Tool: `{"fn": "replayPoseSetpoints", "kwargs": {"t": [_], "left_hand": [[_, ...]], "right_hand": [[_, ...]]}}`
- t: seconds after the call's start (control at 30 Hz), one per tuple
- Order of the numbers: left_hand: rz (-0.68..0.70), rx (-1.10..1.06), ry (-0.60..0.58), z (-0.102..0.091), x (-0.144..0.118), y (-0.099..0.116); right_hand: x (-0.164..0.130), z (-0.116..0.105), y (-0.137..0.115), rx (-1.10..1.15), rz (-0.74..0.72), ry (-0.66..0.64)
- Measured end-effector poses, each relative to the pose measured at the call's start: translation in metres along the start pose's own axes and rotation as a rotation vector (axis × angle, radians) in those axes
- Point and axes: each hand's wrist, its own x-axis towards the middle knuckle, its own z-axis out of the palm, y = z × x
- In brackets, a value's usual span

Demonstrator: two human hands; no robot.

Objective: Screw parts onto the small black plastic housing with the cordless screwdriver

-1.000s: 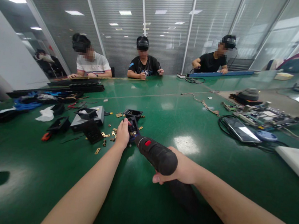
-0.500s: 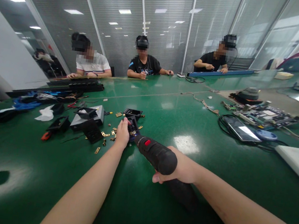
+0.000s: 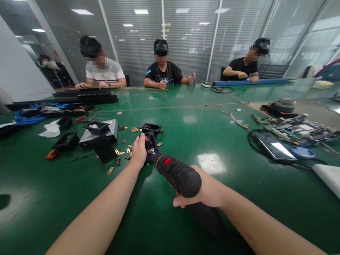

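My right hand point(image 3: 207, 193) grips a black electric screwdriver point(image 3: 177, 173) with a red button, its tip pointing away from me at a small black plastic part point(image 3: 151, 142) on the green table point(image 3: 157, 222). My left hand point(image 3: 139, 151) holds that black part at its left side, steadying it under the tip. Small brass pieces point(image 3: 119, 152) lie scattered just left of the part. Another black frame point(image 3: 150, 128) lies right behind it.
Black housings and a grey box point(image 3: 100, 134) sit to the left, with a red-handled tool point(image 3: 50, 154). A tablet point(image 3: 272, 146), circuit boards point(image 3: 297, 132) and cables lie at right, a white device point(image 3: 338, 185) at the right edge. Three people sit across the table.
My hands and the screwdriver stay almost still on the part. The person in the middle across the table has raised a hand.
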Motion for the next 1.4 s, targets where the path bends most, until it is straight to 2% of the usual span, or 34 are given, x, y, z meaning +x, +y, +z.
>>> {"fn": "replayPoseSetpoints", "kwargs": {"t": [0.8, 1.4], "left_hand": [[-0.001, 0.046, 0.019, -0.0004, -0.0002, 0.003], [0.0, 0.004, 0.005, -0.0009, 0.0026, -0.0037]], "right_hand": [[0.0002, 0.0006, -0.0074, -0.033, 0.006, -0.005], [0.0004, -0.0017, -0.0021, -0.027, -0.008, -0.007]]}}
